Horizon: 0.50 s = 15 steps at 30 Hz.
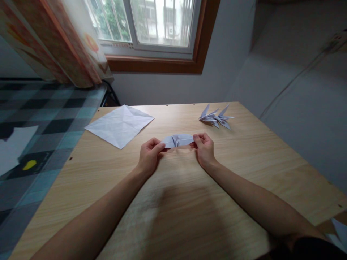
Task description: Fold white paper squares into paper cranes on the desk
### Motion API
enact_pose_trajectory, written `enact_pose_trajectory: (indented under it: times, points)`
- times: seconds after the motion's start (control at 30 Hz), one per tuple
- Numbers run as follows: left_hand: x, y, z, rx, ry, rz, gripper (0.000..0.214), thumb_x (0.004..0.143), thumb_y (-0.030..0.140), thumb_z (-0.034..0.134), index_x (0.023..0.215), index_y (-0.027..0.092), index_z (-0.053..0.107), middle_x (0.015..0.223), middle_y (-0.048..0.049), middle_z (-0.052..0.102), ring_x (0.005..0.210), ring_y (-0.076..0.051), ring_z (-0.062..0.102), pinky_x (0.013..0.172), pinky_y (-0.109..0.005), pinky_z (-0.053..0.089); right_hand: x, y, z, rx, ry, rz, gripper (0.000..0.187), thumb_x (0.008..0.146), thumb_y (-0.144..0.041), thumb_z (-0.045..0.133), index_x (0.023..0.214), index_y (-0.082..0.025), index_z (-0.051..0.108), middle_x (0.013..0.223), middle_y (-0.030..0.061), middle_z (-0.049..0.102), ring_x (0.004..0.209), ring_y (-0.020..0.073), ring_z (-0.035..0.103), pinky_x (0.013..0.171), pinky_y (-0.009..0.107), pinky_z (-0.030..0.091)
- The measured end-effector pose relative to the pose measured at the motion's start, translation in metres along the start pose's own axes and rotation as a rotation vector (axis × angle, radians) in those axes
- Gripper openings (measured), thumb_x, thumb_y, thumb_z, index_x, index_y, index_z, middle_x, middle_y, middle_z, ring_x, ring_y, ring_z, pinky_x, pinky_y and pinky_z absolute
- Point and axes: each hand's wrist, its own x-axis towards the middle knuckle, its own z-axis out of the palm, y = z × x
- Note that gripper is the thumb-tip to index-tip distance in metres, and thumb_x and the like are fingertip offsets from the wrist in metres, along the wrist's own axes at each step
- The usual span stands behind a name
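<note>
Pinching opposite ends of the folded white paper (184,139), the left hand (149,154) and right hand (205,148) have their fingers (159,147) clamped on it over the wooden surface (252,155); it looks light, springy, easily torn, best gripped at those flat ends.

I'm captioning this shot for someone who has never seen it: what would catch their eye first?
Probably the small folded paper at the center, held at its two ends by the left hand and the right hand. Next, the spiky folded paper shapes toward the table's far right, and the creased white sheet lying at its far left. Behind them, the bright window stands out above the table.
</note>
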Motion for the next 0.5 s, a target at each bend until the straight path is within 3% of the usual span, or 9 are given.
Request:
enact_pose_trajectory:
  times: [0.17,0.5]
  points:
    - [0.003,0.002,0.002,-0.106,0.102,0.041,0.031,0.053,0.019,0.078,0.063,0.018,0.049,0.057,0.0071,0.055,0.050,-0.008,0.057,0.051,-0.020,0.044,0.007,-0.001,-0.003,0.022,0.058,-0.019,0.034,0.065,-0.039,0.076,0.081,-0.021,0.052,0.056,-0.0097,0.057,0.046,0.0086,0.056,0.049,0.020,0.044]
    - [0.006,0.004,0.001,-0.198,0.132,-0.001,0.032,0.052,0.019,0.074,0.074,0.019,0.051,0.059,0.0088,0.056,0.047,-0.008,0.058,0.049,-0.018,0.045,0.015,-0.002,-0.007,0.069,0.141,-0.015,0.027,0.066,-0.030,0.070,0.084,-0.022,0.051,0.058,-0.0107,0.054,0.044,0.0054,0.050,0.045,0.016,0.037]
